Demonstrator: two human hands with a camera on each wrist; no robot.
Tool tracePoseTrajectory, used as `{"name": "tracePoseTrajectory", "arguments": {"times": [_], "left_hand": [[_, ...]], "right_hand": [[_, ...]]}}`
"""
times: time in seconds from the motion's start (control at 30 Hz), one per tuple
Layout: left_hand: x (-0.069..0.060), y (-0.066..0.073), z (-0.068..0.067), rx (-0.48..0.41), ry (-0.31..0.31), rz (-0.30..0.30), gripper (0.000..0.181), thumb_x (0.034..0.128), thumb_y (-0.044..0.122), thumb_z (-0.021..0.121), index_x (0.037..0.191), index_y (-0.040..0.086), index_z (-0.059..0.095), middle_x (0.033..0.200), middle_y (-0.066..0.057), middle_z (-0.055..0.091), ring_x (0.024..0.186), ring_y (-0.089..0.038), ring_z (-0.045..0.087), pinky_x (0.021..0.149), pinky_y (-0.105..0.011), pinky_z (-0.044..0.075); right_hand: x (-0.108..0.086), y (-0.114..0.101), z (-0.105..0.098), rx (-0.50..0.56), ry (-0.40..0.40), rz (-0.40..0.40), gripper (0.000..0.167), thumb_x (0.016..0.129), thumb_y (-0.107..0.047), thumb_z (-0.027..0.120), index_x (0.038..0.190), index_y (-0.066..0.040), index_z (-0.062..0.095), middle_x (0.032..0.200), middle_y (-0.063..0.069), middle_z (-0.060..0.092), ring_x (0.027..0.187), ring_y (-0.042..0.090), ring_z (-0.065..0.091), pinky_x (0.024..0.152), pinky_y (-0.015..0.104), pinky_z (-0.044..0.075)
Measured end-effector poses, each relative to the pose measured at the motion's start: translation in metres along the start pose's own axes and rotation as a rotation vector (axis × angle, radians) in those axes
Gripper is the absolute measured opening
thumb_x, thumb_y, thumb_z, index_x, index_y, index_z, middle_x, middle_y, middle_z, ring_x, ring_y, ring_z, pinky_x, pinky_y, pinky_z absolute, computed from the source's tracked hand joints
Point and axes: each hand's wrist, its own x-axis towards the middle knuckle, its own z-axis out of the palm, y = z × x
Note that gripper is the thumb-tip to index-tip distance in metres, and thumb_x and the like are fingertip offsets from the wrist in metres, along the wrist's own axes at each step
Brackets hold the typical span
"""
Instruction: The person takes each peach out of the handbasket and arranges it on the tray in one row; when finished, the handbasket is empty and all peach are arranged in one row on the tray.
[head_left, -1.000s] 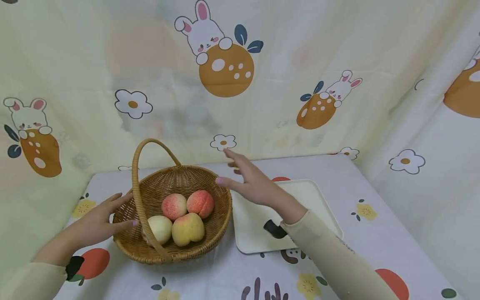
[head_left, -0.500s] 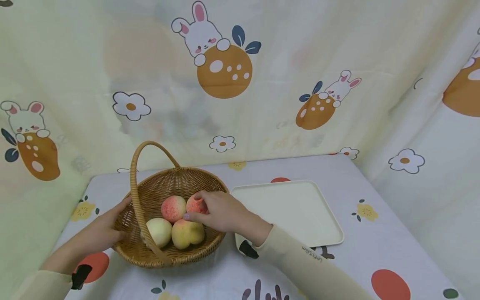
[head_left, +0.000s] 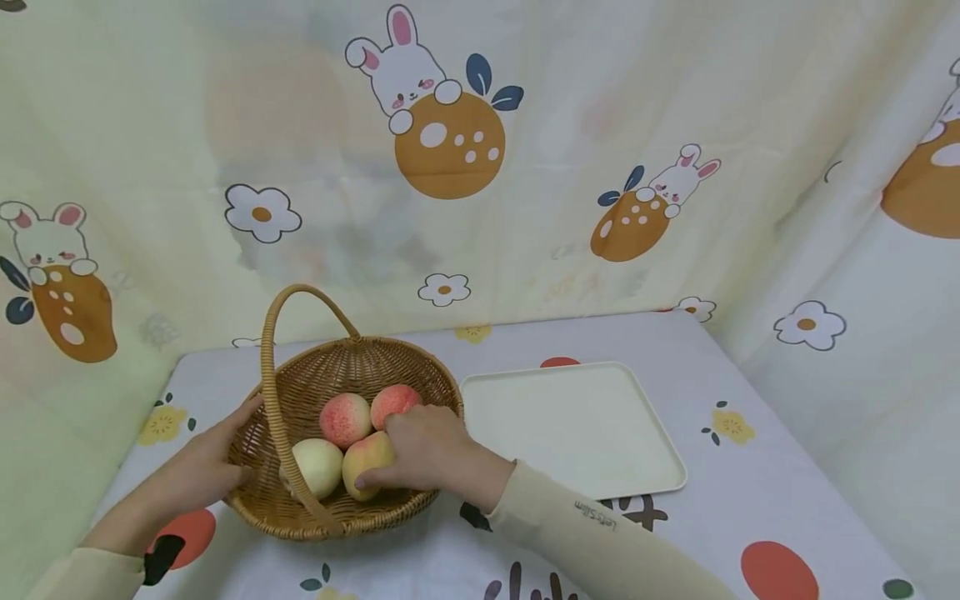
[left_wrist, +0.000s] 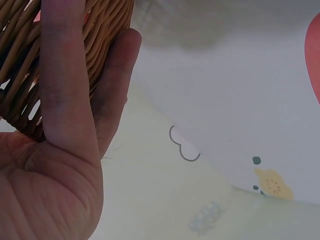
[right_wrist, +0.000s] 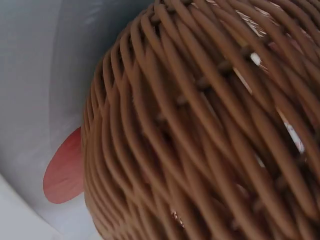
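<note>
Several peaches sit in a brown wicker basket (head_left: 315,367) with a tall arched handle. My right hand (head_left: 427,450) reaches over the right rim and grips the yellow peach (head_left: 367,458), thumb at its front and fingers behind. Close by are two pinkish-red peaches (head_left: 346,419) and a pale cream peach (head_left: 317,468). My left hand (head_left: 198,471) holds the basket's left side; in the left wrist view its fingers (left_wrist: 67,85) lie along the woven wall. Only the basket's outer weave (right_wrist: 200,120) fills the right wrist view, where the right hand is hidden.
A white rectangular tray (head_left: 577,425) lies right of the basket, behind the right forearm. A patterned cloth (head_left: 750,492) covers the table. Curtains (head_left: 555,208) printed with rabbits hang behind it and along the sides.
My right hand came left into the basket, touched the right red peach, then shifted down onto the yellow peach. My left hand closed in on the basket's left side, its thumb drawing back.
</note>
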Motion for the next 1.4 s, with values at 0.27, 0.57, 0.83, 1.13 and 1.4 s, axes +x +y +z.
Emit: {"name": "tracePoseTrajectory", "arguments": {"times": [0.27, 0.57, 0.83, 1.13, 1.4], "left_hand": [[0.000, 0.003, 0.003, 0.025, 0.011, 0.037, 0.101, 0.0786, -0.005, 0.064, 0.163, 0.006, 0.009, 0.154, -0.042, 0.023, 0.127, -0.058, 0.041, 0.075, -0.045, 0.052], [-0.001, 0.006, 0.001, 0.039, 0.037, 0.042, 0.101, 0.0764, -0.009, 0.060, 0.163, 0.007, 0.011, 0.153, -0.041, 0.026, 0.110, -0.047, 0.052, 0.065, -0.040, 0.050], [0.003, 0.009, -0.001, 0.010, 0.036, 0.049, 0.099, 0.0758, -0.010, 0.059, 0.162, 0.006, 0.014, 0.153, -0.041, 0.025, 0.110, -0.046, 0.050, 0.067, -0.038, 0.050], [0.001, 0.001, 0.000, -0.038, 0.025, 0.012, 0.098, 0.0798, -0.007, 0.063, 0.162, 0.003, 0.011, 0.155, -0.042, 0.020, 0.119, -0.050, 0.045, 0.072, -0.039, 0.051], [0.002, -0.002, 0.000, -0.032, 0.029, 0.038, 0.098, 0.0775, -0.008, 0.061, 0.162, 0.005, 0.013, 0.154, -0.042, 0.022, 0.126, -0.055, 0.042, 0.076, -0.045, 0.054]], "right_hand": [[0.000, -0.004, 0.005, 0.016, -0.024, 0.043, 0.077, 0.073, -0.076, 0.071, 0.116, -0.013, 0.058, 0.075, -0.001, 0.061, 0.069, 0.017, 0.062, 0.056, 0.033, 0.047], [0.002, -0.008, 0.009, 0.013, -0.013, -0.022, 0.074, 0.065, -0.068, 0.081, 0.114, -0.016, 0.061, 0.084, -0.006, 0.065, 0.076, 0.015, 0.064, 0.062, 0.033, 0.050], [-0.005, 0.002, 0.001, 0.120, 0.154, -0.066, 0.071, 0.060, -0.058, 0.083, 0.116, -0.020, 0.064, 0.095, -0.013, 0.064, 0.079, 0.006, 0.060, 0.062, 0.029, 0.048], [-0.028, 0.055, -0.039, 0.575, 0.398, -0.141, 0.072, 0.067, -0.037, 0.089, 0.129, -0.022, 0.056, 0.118, -0.013, 0.060, 0.094, 0.005, 0.062, 0.080, 0.031, 0.053], [-0.051, 0.116, -0.065, 0.638, 0.530, -0.038, 0.077, 0.065, -0.026, 0.094, 0.131, -0.016, 0.054, 0.125, -0.004, 0.059, 0.086, 0.016, 0.068, 0.078, 0.041, 0.055]]}}
